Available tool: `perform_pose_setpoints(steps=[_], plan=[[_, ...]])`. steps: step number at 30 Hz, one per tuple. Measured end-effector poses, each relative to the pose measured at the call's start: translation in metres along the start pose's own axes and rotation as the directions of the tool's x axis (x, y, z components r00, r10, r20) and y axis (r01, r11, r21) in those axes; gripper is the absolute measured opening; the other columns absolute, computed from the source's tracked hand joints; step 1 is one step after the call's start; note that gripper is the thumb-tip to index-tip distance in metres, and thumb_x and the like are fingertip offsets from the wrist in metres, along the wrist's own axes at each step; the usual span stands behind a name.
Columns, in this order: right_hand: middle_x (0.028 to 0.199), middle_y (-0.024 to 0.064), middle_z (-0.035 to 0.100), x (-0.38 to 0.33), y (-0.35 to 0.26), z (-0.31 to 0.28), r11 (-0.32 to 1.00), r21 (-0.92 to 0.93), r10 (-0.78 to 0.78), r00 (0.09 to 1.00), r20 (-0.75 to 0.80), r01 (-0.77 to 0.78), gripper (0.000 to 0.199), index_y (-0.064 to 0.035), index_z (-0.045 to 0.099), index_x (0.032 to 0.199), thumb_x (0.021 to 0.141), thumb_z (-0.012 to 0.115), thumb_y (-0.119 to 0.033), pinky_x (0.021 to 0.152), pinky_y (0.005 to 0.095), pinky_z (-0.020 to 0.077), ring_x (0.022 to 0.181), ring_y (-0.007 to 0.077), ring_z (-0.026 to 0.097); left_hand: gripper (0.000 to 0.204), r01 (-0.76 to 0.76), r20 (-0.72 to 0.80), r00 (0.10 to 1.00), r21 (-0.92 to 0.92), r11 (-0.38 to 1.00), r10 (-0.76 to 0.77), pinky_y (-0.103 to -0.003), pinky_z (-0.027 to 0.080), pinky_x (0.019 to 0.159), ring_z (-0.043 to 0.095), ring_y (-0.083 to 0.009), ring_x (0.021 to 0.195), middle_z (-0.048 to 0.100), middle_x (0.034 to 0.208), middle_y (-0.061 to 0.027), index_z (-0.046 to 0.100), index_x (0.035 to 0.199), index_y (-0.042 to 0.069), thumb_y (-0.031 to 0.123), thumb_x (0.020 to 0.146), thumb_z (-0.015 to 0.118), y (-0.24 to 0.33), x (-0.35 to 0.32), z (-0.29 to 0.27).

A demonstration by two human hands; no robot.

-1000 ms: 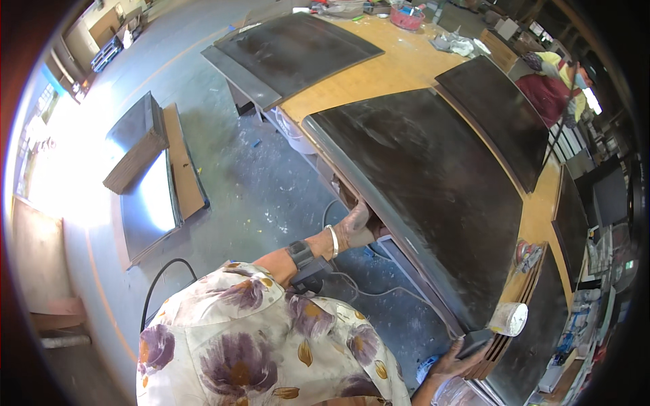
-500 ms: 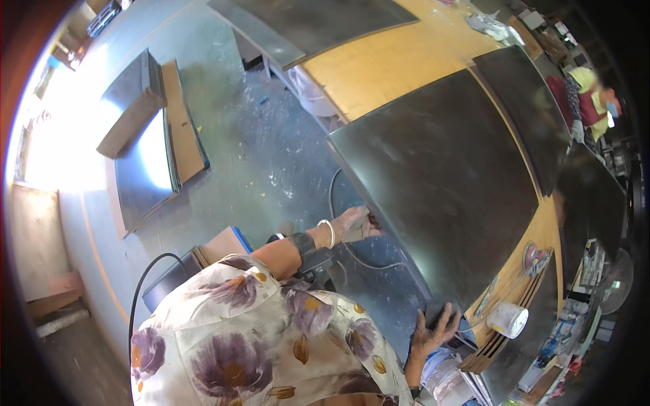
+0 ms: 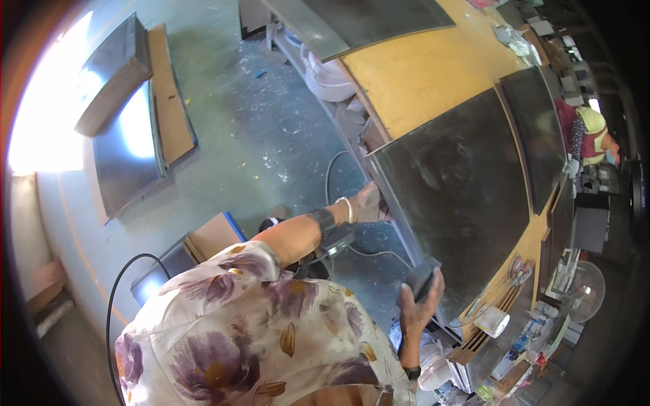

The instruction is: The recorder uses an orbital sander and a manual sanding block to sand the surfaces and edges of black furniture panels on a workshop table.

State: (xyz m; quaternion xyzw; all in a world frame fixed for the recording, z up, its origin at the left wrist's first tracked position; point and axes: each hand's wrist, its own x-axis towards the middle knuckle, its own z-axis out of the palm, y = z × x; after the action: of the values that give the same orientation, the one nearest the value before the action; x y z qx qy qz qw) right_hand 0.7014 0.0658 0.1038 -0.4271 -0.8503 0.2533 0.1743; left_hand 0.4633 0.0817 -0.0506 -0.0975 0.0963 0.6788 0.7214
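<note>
A large dark metal sheet (image 3: 460, 196) is lying on the yellow-topped workbench (image 3: 420, 68), its long axis running from upper right to lower centre of the frame. Its near left edge is being gripped by the left hand (image 3: 369, 203). At lower centre, a small dark block (image 3: 421, 277) is being clasped by the right hand (image 3: 418, 308) against the sheet's lower corner. A grey concrete floor (image 3: 223, 142) is being shown at left.

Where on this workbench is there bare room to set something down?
The yellow benchtop between the far grey sheet and the dark sheet is bare. The right end by the tape roll is crowded, and both hands hold the dark sheet's near edge.
</note>
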Motion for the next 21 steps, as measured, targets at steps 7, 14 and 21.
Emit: perform_pose_setpoints(steps=[7, 14, 21], plan=[[0.132, 0.0216, 0.037, 0.016, -0.065, -0.072, 0.984, -0.041, -0.178, 0.942, -0.285, 0.174, 0.076, -0.0016, 0.04, 0.131, 0.072, 0.071, -0.04, 0.098, 0.0413, 0.0335, 0.12, 0.0349, 0.041, 0.037, 0.02, 0.156, 0.985, 0.338, 0.941, -0.077, -0.05, 0.051, 0.083, 0.063, -0.0282, 0.094, 0.062, 0.104, -0.0146, 0.056, 0.107, 0.002, 0.034, 0.091, 0.045, 0.023, -0.03, 0.099], [0.132, 0.0225, 0.036, 0.021, -0.089, -0.129, 0.814, -0.465, -0.534, 0.763, -0.364, 0.348, 0.075, -0.0207, 0.047, 0.128, 0.061, 0.081, -0.023, 0.093, 0.0492, 0.039, 0.116, 0.0415, 0.041, 0.034, -0.169, 0.592, 0.775, 0.528, 0.832, -0.219, -0.044, 0.052, 0.086, 0.06, -0.0282, 0.1, 0.061, 0.107, -0.0155, 0.057, 0.11, 0.0, 0.017, 0.081, 0.064, 0.022, -0.04, 0.217], [0.129, 0.0164, 0.04, 0.05, -0.104, -0.133, 0.695, -0.672, -0.645, 0.637, -0.422, 0.258, 0.066, -0.0215, 0.055, 0.117, 0.056, 0.081, -0.021, 0.09, 0.0447, 0.0356, 0.112, 0.035, 0.044, 0.041, -0.271, 0.504, 0.834, 0.731, 0.626, -0.227, -0.038, 0.051, 0.087, 0.058, -0.0245, 0.101, 0.058, 0.113, -0.0137, 0.053, 0.115, 0.002, 0.022, 0.081, 0.066, 0.003, -0.037, 0.247]])
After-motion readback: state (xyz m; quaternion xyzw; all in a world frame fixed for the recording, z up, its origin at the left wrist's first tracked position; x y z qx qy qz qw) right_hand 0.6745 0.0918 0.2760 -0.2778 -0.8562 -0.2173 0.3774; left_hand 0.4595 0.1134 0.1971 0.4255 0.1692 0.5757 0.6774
